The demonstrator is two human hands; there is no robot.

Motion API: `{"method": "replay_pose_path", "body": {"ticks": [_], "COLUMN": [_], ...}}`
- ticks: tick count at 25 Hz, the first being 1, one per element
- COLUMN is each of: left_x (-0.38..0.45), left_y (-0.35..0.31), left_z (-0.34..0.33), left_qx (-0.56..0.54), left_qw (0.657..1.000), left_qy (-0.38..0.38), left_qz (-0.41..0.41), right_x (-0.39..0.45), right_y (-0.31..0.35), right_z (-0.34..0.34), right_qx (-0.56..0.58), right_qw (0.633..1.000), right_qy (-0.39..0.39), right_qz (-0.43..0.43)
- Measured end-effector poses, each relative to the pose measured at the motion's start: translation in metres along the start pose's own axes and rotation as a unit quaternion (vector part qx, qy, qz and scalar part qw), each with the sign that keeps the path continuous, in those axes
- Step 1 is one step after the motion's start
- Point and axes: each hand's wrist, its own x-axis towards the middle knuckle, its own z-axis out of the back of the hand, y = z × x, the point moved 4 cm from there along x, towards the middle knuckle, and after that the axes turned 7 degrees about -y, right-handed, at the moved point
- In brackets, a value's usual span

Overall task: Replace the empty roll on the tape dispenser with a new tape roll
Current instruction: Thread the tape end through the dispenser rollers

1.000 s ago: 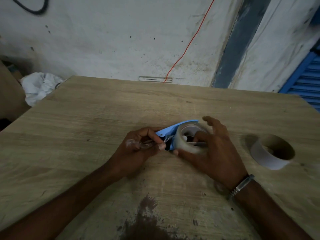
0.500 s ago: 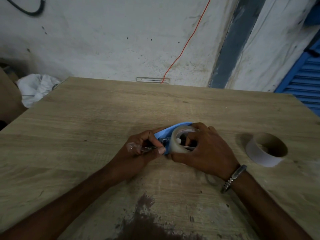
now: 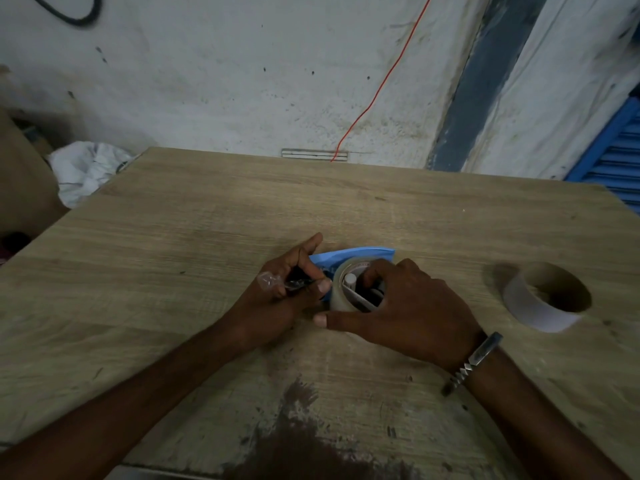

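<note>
A blue tape dispenser (image 3: 349, 255) lies on the wooden table (image 3: 207, 237) near its middle. A roll of clear tape (image 3: 341, 289) sits on the dispenser's hub. My right hand (image 3: 408, 306) grips this roll, fingers inside its core and thumb under its near side. My left hand (image 3: 287, 289) pinches the dispenser's front end, with a crumpled bit of clear tape stuck at its knuckles. The empty cardboard roll (image 3: 543, 296) lies on the table to the right, apart from both hands.
A dark stain (image 3: 304, 441) marks the table's near edge. A white crumpled bag (image 3: 86, 168) lies off the table's far left corner. A red wire (image 3: 374, 98) runs down the wall behind, and a blue shutter (image 3: 616, 157) stands at the far right.
My right hand has closed further over the tape roll, fingers now inside its core. The roll sits lower on the dispenser. My left hand keeps its hold on the front end.
</note>
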Motion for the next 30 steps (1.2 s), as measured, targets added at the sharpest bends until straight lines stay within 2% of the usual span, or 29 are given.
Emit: {"method": "replay_pose_path", "body": {"ticks": [4,7,10,12,16,17,20,24,28,30], "left_x": [0.0,0.0,-0.002,-0.003,-0.004,-0.003,-0.001,-0.012,-0.023,-0.026], "left_y": [0.0,0.002,0.002,0.001,-0.003,-0.006,-0.009,-0.012,-0.015,-0.018], "left_z": [-0.001,-0.002,-0.003,-0.004,0.0,0.002,0.011,0.017,0.016,0.017], "left_qx": [-0.005,-0.017,-0.032,-0.032,-0.005,0.008,0.056,0.134,0.161,0.15], "left_qw": [1.0,1.0,0.999,0.999,0.999,0.999,0.996,0.975,0.955,0.952], "left_qy": [0.004,-0.001,-0.002,0.009,0.039,0.036,-0.015,-0.127,-0.19,-0.214], "left_qz": [-0.012,-0.016,-0.023,-0.027,-0.029,-0.036,-0.072,-0.12,-0.159,-0.162], "right_x": [-0.01,-0.015,-0.02,-0.022,-0.023,-0.02,0.0,0.038,0.036,0.028], "right_y": [0.008,0.016,0.02,0.016,-0.002,-0.006,-0.014,-0.02,-0.015,-0.009], "right_z": [0.004,-0.001,-0.006,-0.01,0.011,0.021,0.041,0.037,0.014,0.0], "right_qx": [-0.033,-0.089,-0.094,-0.075,0.003,0.005,0.04,0.108,0.161,0.104], "right_qw": [0.999,0.995,0.991,0.994,0.999,0.999,0.999,0.985,0.973,0.977], "right_qy": [0.019,-0.039,-0.086,-0.071,0.043,0.047,0.002,-0.016,0.053,0.049], "right_qz": [-0.013,-0.033,-0.044,-0.037,-0.021,-0.007,0.036,0.13,0.157,0.178]}}
